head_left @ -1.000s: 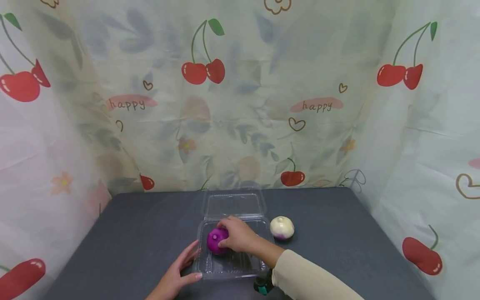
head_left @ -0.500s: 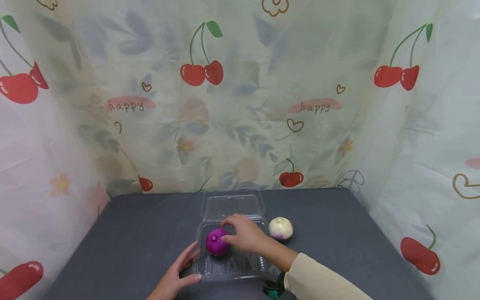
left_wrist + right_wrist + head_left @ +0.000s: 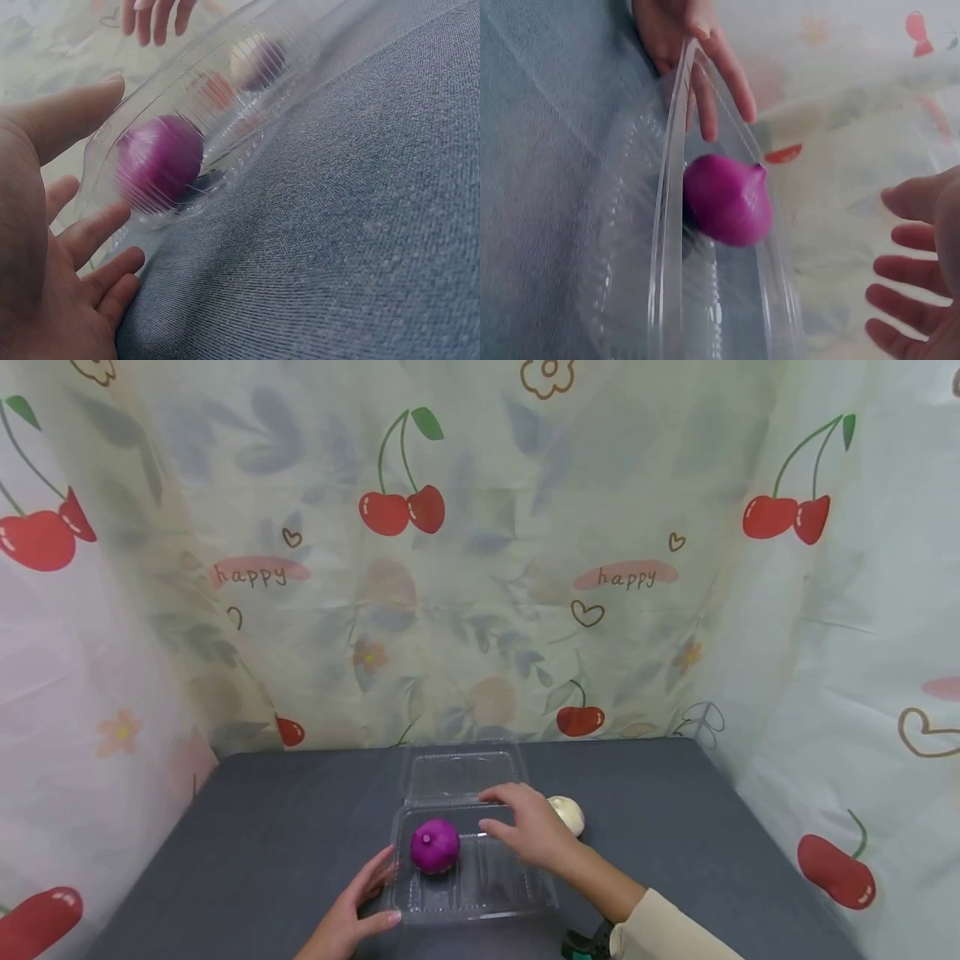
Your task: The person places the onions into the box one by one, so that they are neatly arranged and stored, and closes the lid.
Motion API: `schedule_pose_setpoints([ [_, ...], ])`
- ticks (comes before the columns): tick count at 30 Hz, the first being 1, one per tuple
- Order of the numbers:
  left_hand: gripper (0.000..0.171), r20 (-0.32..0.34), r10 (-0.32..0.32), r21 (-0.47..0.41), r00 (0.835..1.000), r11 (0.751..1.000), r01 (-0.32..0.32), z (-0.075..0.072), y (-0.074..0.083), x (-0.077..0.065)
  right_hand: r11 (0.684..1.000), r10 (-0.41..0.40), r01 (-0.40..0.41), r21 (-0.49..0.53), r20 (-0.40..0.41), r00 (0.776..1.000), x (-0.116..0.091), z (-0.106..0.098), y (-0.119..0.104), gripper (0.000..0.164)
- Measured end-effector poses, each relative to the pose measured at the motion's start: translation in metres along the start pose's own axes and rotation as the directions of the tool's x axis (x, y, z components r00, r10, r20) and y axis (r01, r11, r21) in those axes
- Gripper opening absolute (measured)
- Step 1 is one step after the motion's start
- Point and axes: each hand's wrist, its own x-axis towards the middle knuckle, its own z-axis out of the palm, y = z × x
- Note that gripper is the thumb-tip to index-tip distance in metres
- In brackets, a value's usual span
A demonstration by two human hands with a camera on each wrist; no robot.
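A purple onion (image 3: 435,847) sits in the left part of a clear plastic clamshell container (image 3: 472,912), its stem tip up. My left hand (image 3: 352,906) is at the container's left side, fingers extended along the wall and thumb by the near left corner. My right hand (image 3: 536,831) is over the container's right side, fingers spread and holding nothing. Just beyond it, partly hidden behind the hand in the head view, lies a white bulb with a purple tinge (image 3: 572,815). The left wrist view shows this white bulb (image 3: 256,61) through the clear plastic.
The container's hinged lid (image 3: 465,775) lies folded back on the dark grey tabletop (image 3: 300,827). A cherry-printed curtain (image 3: 480,610) encloses the back and both sides. A black and teal wrist device (image 3: 588,943) shows by the right sleeve (image 3: 667,931).
My right hand has let go of the purple onion and moved right, fingers opening, so it now overlaps the white bulb. The onion stays in the container; my left hand has barely moved.
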Motion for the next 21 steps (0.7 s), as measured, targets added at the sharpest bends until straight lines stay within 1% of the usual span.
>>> schedule_pose_setpoints([
  [3, 0.079, -0.004, -0.01, -0.002, 1.0, 1.0, 0.01, 0.0, 0.001, 0.0, 0.998, -0.057, 0.054, -0.036, -0.088, 0.994, -0.006, -0.003, 0.009, 0.031],
  [5, 0.08, 0.0, -0.014, -0.001, 1.0, 1.0, 0.014, 0.0, 0.001, 0.0, 0.994, -0.094, 0.084, -0.071, -0.148, 0.984, -0.011, -0.005, 0.016, 0.031],
  [8, 0.08, 0.001, -0.011, -0.002, 1.0, 1.0, 0.011, 0.0, 0.0, 0.0, 0.987, -0.141, 0.118, -0.109, -0.237, 0.961, -0.016, -0.006, 0.028, 0.029],
  [11, 0.079, 0.003, -0.002, -0.004, 1.0, 1.0, 0.002, 0.0, -0.001, -0.001, 0.985, -0.153, 0.119, -0.127, -0.308, 0.939, -0.021, -0.008, 0.042, 0.027],
  [14, 0.079, 0.002, 0.009, -0.003, 1.0, 1.0, -0.009, 0.0, -0.001, -0.001, 0.986, -0.13, 0.084, -0.141, -0.358, 0.925, -0.024, -0.009, 0.054, 0.024],
  [18, 0.079, -0.005, 0.022, 0.003, 1.0, 1.0, -0.022, 0.0, -0.001, -0.001, 0.991, -0.05, -0.006, -0.134, -0.408, 0.912, -0.03, -0.01, 0.066, 0.023],
  [21, 0.078, -0.006, 0.025, 0.006, 1.0, 1.0, -0.025, 0.0, -0.001, -0.001, 0.991, -0.008, -0.049, -0.121, -0.43, 0.903, -0.034, -0.01, 0.074, 0.024],
])
